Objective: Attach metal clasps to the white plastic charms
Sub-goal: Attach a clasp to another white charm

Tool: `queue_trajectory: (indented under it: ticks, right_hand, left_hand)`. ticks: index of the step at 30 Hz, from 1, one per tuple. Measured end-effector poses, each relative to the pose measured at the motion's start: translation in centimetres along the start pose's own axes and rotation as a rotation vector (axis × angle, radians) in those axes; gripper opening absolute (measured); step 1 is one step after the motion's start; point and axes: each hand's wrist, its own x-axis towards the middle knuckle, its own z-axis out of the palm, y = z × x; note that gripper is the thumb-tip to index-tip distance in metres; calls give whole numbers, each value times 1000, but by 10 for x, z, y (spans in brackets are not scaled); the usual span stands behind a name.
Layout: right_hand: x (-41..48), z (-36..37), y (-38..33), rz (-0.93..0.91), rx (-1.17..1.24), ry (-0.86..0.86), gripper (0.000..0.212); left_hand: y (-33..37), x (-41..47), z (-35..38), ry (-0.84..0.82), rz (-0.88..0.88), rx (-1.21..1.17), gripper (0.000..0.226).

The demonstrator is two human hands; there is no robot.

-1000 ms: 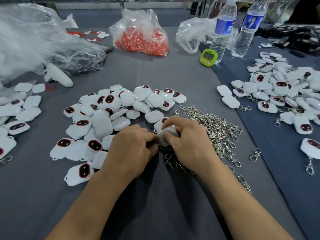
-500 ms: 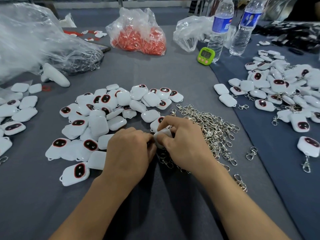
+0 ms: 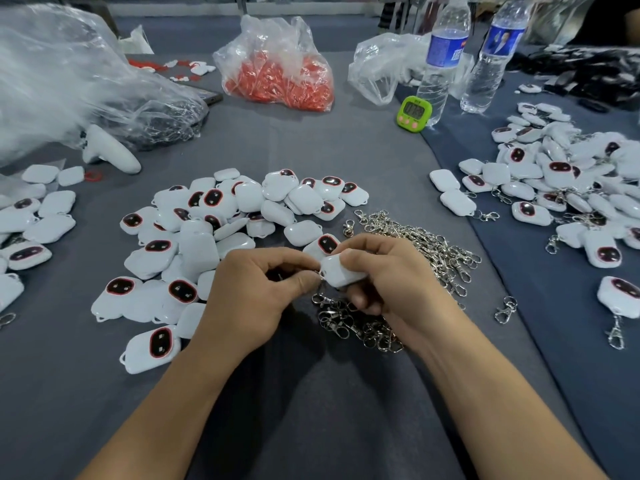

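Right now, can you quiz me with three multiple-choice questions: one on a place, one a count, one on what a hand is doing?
1. The green timer stands: A. beside a water bottle; B. on a shelf; C. on the floor.
2. Water bottles on the table: A. one; B. two; C. four.
3. The right hand: A. lies flat, empty; B. grips a white charm; C. holds a pen.
Answers: 1 A, it sits by the bottle's base. 2 B, two blue-labelled bottles stand together. 3 B, its fingers curl round the charm.
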Motion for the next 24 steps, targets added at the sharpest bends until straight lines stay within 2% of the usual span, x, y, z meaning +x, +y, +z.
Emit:
queue_trajectory:
  ticks: [6, 8, 11, 12, 14, 17, 20, 22, 24]
  right_hand:
    - [-3, -1, -4, 45, 121, -25, 24]
    - [-5, 0, -2, 4, 76, -1, 22]
    - [-7, 4, 1, -51, 37, 33, 16]
    - [-7, 4, 1, -48, 53, 34, 15]
    - [-6, 4, -1, -21, 115, 18, 16]
    - [-5, 4, -5, 7, 195, -8, 19]
    - [-7, 4, -6, 7, 228, -32, 30]
    - [-8, 3, -6, -14, 214, -27, 31]
    - [-9, 4, -5, -72, 148, 7, 23]
  left_hand:
    - [1, 0, 3, -86, -64, -185, 9]
    - [1, -1, 1, -86, 6, -35, 13]
    - [3, -5, 1, 42, 291, 384, 7]
    - [4, -7, 2, 89, 349, 444, 9]
    - [6, -9, 4, 122, 264, 316, 7]
    - [9, -5, 7, -16, -41, -96, 19]
    - [11, -3, 9, -117, -153, -327, 10]
    - [12, -3, 8, -119, -130, -348, 12]
    - [9, -4, 6, -66, -10, -110, 25]
